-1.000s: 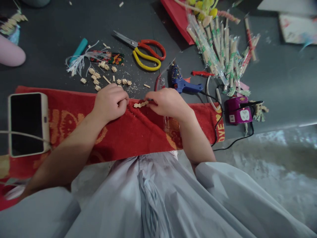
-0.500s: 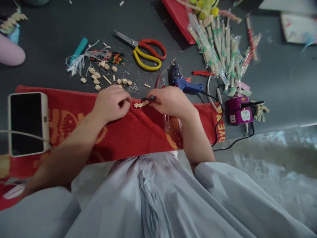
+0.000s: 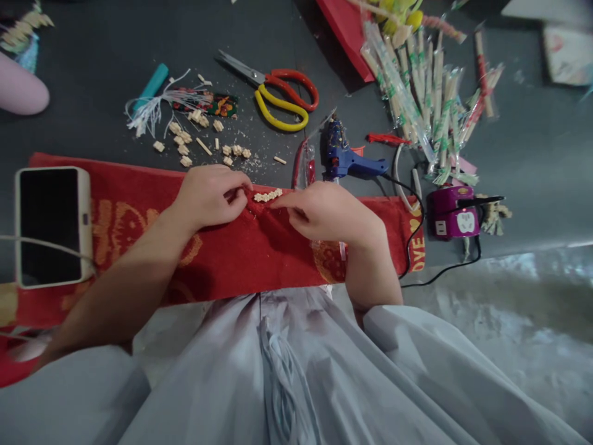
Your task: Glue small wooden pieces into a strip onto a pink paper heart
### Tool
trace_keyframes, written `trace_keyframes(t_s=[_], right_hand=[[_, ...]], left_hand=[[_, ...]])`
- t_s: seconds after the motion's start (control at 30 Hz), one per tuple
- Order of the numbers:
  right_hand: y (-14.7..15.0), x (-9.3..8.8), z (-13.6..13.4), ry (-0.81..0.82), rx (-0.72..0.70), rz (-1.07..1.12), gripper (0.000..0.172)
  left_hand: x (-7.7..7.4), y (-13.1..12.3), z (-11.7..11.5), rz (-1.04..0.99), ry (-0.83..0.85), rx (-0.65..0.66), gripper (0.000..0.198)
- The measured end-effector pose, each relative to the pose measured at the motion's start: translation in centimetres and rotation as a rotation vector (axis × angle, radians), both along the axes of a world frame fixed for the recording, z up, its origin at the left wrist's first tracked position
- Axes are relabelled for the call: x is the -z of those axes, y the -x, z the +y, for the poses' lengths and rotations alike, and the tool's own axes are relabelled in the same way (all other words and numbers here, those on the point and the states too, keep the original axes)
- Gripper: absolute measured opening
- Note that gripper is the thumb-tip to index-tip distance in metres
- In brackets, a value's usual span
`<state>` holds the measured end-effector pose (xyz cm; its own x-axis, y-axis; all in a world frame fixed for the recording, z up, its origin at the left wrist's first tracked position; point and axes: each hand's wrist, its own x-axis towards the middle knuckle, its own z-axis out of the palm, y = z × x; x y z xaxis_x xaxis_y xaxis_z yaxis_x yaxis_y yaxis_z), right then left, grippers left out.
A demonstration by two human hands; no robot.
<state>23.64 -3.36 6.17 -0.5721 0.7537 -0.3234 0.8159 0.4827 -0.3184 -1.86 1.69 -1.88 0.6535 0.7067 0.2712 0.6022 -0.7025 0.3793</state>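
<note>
A short strip of small pale wooden pieces [image 3: 267,196] lies on the top edge of a red towel [image 3: 245,247]. My left hand [image 3: 210,194] rests curled on the towel, its pinched fingertips at the strip's left end. My right hand [image 3: 327,210] lies to the right, fingers curled, with its fingertip touching the strip's right end. Several loose pale wooden bits [image 3: 199,139] are scattered on the dark table just beyond my left hand.
Red-and-yellow scissors [image 3: 280,96], a blue glue gun [image 3: 347,157] with a black cord, and a purple box [image 3: 451,213] lie beyond the towel. Wrapped chopsticks [image 3: 426,93] pile at the back right. A phone [image 3: 50,225] sits at the left. A white tassel [image 3: 152,111] lies near a teal tube.
My right hand has slid a little down and right, leaving only a fingertip at the strip. The left hand stays at the strip's other end. The view has shifted slightly.
</note>
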Motion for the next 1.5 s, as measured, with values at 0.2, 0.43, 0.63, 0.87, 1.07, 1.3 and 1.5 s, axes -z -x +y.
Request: trace_keyframes(t_s=[0.2,0.43,0.63,0.87,1.07,1.3,1.5], right_hand=[[0.4,-1.0,-0.4,0.068,-0.005,-0.086,0.056],[0.5,-1.1,-0.4,0.092,-0.017,-0.087,0.067],[0.6,-0.9,-0.6,0.075,-0.027,-0.081,0.066],[0.6,-1.1,-0.5,0.084,-0.008,-0.078,0.067],[-0.2,-1.0,-0.2,0.064,0.046,-0.09,0.067],[-1.4,-0.5,-0.1,0.002,0.109,-0.009,0.061],[-1.2,0.0,0.0,-0.082,0.168,-0.062,0.046]], left_hand=[[-1.0,-0.2,-0.4,0.092,0.144,0.006,0.026],[-1.5,-0.5,-0.5,0.188,0.233,0.007,0.034],[-1.8,-0.7,-0.7,0.251,0.243,0.001,0.039],[-0.7,-0.4,-0.5,0.174,0.16,0.015,0.03],[-0.5,-0.3,-0.5,0.139,0.164,0.018,0.027],[-0.5,-0.4,-0.5,0.188,0.142,0.01,0.028],[-0.6,-0.5,-0.6,0.122,0.166,-0.015,0.022]])
